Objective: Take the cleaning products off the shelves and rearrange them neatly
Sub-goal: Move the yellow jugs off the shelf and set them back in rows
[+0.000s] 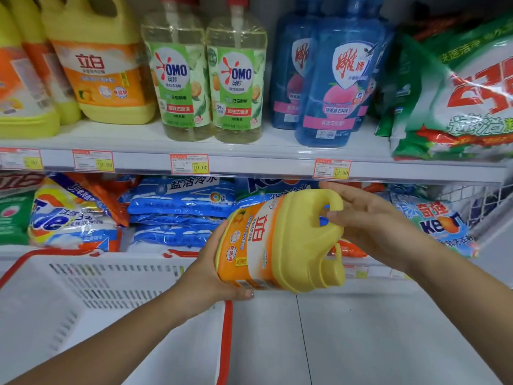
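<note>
Held item: one yellow detergent jug (280, 240), tipped on its side in front of the shelving, base to the left, cap to the lower right.

Left hand (211, 273): the fingers are curled under the base of the jug and the thumb lies along its lower edge. The palm cups the orange-labelled end.

Right hand (372, 223): the fingers (330, 187) reach over the top of the moulded handle, and the thumb presses the handle from the near side. The handle is clasped between them.

Below and left of the left fingers stands a white slotted basket (111, 273) with a red rim.

Above both sets of fingers runs the upper shelf (249, 159), carrying price tags on its front edge. On it, up and left of the fingers, stand matching yellow jugs (102, 65) and two clear green-labelled bottles (236, 81). Directly above the right fingers stand blue bottles (341, 87).

Behind the left fingers, on the lower shelf, blue powder bags (180, 207) lie stacked flat.
</note>
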A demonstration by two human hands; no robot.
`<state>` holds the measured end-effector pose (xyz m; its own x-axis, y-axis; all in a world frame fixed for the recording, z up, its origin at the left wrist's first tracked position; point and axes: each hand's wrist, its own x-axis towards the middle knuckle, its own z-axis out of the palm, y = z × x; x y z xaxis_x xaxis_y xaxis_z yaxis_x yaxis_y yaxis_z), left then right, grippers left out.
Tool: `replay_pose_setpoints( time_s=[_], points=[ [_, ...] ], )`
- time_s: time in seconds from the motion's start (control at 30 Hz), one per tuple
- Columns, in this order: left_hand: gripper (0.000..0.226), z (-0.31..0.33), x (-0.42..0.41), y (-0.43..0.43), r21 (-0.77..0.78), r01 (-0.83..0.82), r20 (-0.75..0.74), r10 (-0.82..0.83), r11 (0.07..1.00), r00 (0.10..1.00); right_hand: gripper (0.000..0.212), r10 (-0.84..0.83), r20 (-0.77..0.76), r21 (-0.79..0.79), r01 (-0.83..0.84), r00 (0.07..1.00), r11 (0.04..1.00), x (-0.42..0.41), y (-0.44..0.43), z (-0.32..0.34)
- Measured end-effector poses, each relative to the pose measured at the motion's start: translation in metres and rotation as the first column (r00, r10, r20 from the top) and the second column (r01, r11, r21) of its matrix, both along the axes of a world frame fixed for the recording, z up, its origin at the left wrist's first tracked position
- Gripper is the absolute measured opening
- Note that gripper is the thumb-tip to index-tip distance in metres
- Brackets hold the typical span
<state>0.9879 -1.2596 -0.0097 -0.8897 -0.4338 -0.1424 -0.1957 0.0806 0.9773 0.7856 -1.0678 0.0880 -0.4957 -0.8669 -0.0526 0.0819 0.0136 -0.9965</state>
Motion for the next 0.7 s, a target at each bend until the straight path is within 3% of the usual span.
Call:
replay_pose_setpoints(
  time_s=[0.17,0.3,0.5,0.6,0.7],
  points=[
    [0.132,0.001,0.005,-0.001,0.000,0.014,-0.011,-0.014,1.000,1.000,0.066,-0.013,0.015,0.035,0.013,1.000,0.999,0.004,-0.004,-0.004],
    [0.125,0.000,0.008,-0.003,-0.015,0.017,-0.001,-0.017,1.000,1.000,0.064,-0.010,-0.016,0.027,0.011,1.000,1.000,0.008,-0.005,-0.003],
    [0.101,0.002,0.015,-0.030,0.217,0.116,0.044,-0.128,0.969,0.991,0.067,0.113,-0.156,0.068,-0.104,0.981,0.992,0.003,0.001,0.013],
    [0.095,0.002,0.015,-0.035,0.344,0.184,0.038,-0.209,0.921,0.977,0.052,0.035,-0.393,0.121,0.014,0.919,0.993,0.002,-0.002,0.019],
    [0.110,-0.001,0.010,-0.027,0.322,0.189,0.085,-0.227,0.928,0.970,0.040,-0.150,-0.496,0.070,0.211,0.855,0.975,0.007,-0.012,0.017]
  ],
)
